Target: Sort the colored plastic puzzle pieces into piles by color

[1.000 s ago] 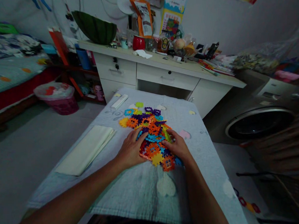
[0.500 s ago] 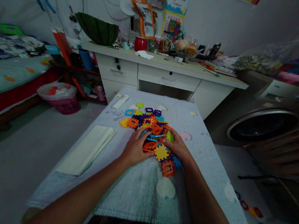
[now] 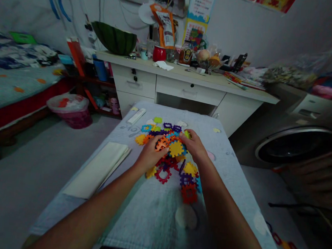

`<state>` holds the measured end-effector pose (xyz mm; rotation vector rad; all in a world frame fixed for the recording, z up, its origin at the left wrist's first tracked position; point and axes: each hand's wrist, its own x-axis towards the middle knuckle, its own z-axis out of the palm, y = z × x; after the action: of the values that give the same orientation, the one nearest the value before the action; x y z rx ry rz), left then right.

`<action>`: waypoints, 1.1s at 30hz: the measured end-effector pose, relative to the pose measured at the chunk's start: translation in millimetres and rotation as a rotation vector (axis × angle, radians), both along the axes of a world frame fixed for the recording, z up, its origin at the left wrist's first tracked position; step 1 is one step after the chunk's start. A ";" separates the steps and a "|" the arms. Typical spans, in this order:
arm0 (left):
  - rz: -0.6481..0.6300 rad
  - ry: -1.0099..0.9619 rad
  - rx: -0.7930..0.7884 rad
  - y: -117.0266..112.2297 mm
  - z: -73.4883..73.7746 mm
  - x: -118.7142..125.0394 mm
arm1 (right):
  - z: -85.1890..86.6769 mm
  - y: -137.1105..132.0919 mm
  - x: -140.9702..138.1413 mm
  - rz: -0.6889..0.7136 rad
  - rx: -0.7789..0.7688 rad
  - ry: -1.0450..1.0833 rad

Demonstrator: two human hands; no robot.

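A heap of colourful interlocking plastic tiles (image 3: 179,171) lies on a table covered with a pale blue cloth (image 3: 154,211). My left hand (image 3: 149,153) is closed round an orange tile (image 3: 162,143) lifted above the heap. My right hand (image 3: 194,146) is closed on a bunch of tiles, with a yellow tile (image 3: 176,148) facing me and a green one at the fingertips. The two hands meet over the far part of the heap. Red, purple and yellow tiles lie loose below my wrists.
A folded cream cloth (image 3: 98,169) lies at the table's left. A white remote (image 3: 136,116) rests at the far left corner. Beyond stand a cluttered white desk (image 3: 185,86), a pink bin (image 3: 70,110), a bed (image 3: 12,87) and a washing machine (image 3: 295,145).
Both hands have risen from flat on the heap and moved away from me, lifting tiles. Tiles that were under my palms now lie uncovered near my wrists.
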<state>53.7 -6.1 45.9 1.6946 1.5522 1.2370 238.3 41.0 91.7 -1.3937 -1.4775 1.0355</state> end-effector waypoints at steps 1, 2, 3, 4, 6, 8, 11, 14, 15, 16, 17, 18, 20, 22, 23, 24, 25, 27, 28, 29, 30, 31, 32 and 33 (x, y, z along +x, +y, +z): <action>0.014 -0.001 -0.010 4.1 2.6 -4.6 | 2.0 2.3 -4.2 0.012 -0.021 0.024; 0.033 0.014 -0.014 8.0 5.0 -9.4 | 3.5 3.5 -7.5 0.032 -0.039 0.052; 0.046 0.029 -0.018 11.8 7.2 -14.1 | 4.8 3.7 -9.6 0.059 -0.051 0.083; 0.045 0.048 -0.031 15.4 9.1 -18.8 | 5.7 3.1 -10.5 0.090 -0.056 0.113; 0.029 0.100 -0.080 22.5 11.6 -27.0 | 6.7 0.4 -7.8 0.152 -0.056 0.153; 0.001 0.173 -0.120 30.0 12.9 -33.1 | 6.0 -1.9 0.3 0.194 -0.052 0.154; -0.019 0.351 -0.161 43.3 14.1 -38.1 | -0.2 -1.0 20.0 0.183 -0.032 0.092; -0.040 0.523 -0.225 59.2 15.8 -40.1 | -15.1 5.2 42.5 0.077 0.039 -0.019; -0.069 0.560 -0.256 64.7 16.3 -40.7 | -22.4 7.7 49.5 0.029 0.074 -0.065; -0.114 0.587 -0.290 70.3 16.8 -41.3 | -30.6 10.0 55.9 -0.020 0.111 -0.116; -0.164 0.609 -0.317 75.6 17.0 -41.8 | -39.6 12.1 61.6 -0.072 0.146 -0.170; -0.213 0.625 -0.338 80.5 17.3 -42.3 | -49.1 13.6 66.5 -0.121 0.175 -0.223; -0.277 0.656 -0.351 88.7 17.9 -42.3 | -67.5 15.2 74.0 -0.183 0.213 -0.309; -0.277 0.695 -0.365 94.0 19.2 -40.2 | -82.1 15.1 78.6 -0.184 0.239 -0.361; -0.271 0.716 -0.372 95.6 20.2 -38.4 | -87.2 14.7 80.0 -0.168 0.250 -0.370; -0.268 0.737 -0.377 96.6 21.2 -36.3 | -90.7 14.3 81.1 -0.148 0.262 -0.373; -0.273 0.757 -0.381 97.0 22.3 -33.8 | -92.8 13.8 81.8 -0.130 0.273 -0.372; -0.303 0.774 -0.372 96.2 24.3 -28.9 | -93.9 13.1 82.8 -0.107 0.287 -0.363; -0.322 0.762 -0.354 95.2 25.1 -26.5 | -93.7 12.8 83.1 -0.102 0.290 -0.358; -0.337 0.742 -0.328 93.8 25.9 -24.2 | -93.3 12.6 83.4 -0.102 0.291 -0.351; -0.345 0.722 -0.293 92.0 26.8 -22.0 | -93.0 12.4 83.7 -0.106 0.289 -0.342; -0.348 0.705 -0.250 89.9 27.8 -19.9 | -93.0 12.3 83.9 -0.113 0.285 -0.332; -0.346 0.702 -0.207 87.5 28.9 -17.7 | -93.2 12.3 84.1 -0.120 0.281 -0.322; -0.342 0.711 -0.169 84.9 30.1 -15.4 | -93.5 12.4 84.3 -0.126 0.277 -0.314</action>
<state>38.3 78.8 76.0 2.2960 1.5684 0.3211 322.6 53.4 -1.8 -1.4698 -1.6610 0.5251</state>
